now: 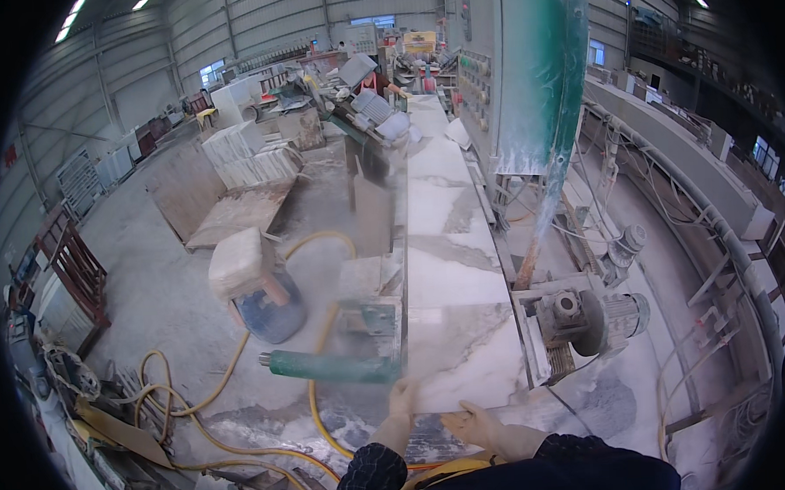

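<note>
Beyond our left fingertips and off to their left, we see a blue drum (275,313) with a pale, bulky bundle (238,262) on top; the bundle hides the opening, so we cannot tell what the drum holds. Farther out in that same direction, a board-sided stand (234,219) bears a row of white slabs (248,157) set on edge, packed close together.

The nearest veined slab (463,347), white with grey streaks, lies flat directly ahead of our fingers, in line with others reaching away from us. Our left hand (401,397) is at its near left corner, fingers pointing forward along the edge; we cannot tell how tightly they close on it. Our right hand (472,424) is at the near edge, thumb and fingers spread apart and pointing left, with no closed grasp; whether the fingertips bear on the slab's underside, we cannot tell.

Just left of our left fingers lies a green roller (332,367). Ahead and to the right of our right fingers, we have a grey motor (622,321).
</note>
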A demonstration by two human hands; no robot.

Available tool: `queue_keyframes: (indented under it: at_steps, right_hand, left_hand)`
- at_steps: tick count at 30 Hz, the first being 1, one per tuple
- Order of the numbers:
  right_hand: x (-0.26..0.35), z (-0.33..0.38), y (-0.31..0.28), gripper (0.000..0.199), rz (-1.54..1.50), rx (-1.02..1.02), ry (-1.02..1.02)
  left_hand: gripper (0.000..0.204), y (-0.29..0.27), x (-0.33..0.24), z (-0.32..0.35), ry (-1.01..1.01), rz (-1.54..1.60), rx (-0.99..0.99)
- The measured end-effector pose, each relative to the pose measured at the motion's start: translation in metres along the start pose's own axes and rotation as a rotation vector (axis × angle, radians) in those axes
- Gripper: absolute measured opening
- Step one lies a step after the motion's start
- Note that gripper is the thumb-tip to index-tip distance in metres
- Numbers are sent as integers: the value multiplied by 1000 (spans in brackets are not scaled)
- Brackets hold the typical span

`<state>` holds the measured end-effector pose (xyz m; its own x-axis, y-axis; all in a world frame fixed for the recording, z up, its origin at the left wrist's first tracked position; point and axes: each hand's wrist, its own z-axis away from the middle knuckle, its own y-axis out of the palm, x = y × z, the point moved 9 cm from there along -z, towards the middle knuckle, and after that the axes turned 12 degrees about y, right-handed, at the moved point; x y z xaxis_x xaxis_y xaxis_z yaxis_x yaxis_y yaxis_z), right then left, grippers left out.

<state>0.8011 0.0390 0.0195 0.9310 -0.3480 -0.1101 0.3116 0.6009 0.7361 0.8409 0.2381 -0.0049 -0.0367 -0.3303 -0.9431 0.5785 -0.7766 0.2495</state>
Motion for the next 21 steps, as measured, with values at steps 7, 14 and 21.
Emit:
queue_keyframes:
  at_steps: [7, 14, 21]
  right_hand:
    - [13, -5, -1, 42, -157, -10, -47]
    - [27, -11, -10, 41, -98, -311, -121]
    - [48, -26, -17, 37, -42, -318, -142]
  left_hand:
    - [51, -141, -35, 48, -60, 183, -136]
    - [36, -445, -106, 311, 547, 64, -924]
    - [33, -429, -128, 549, -152, -1485, -1621]
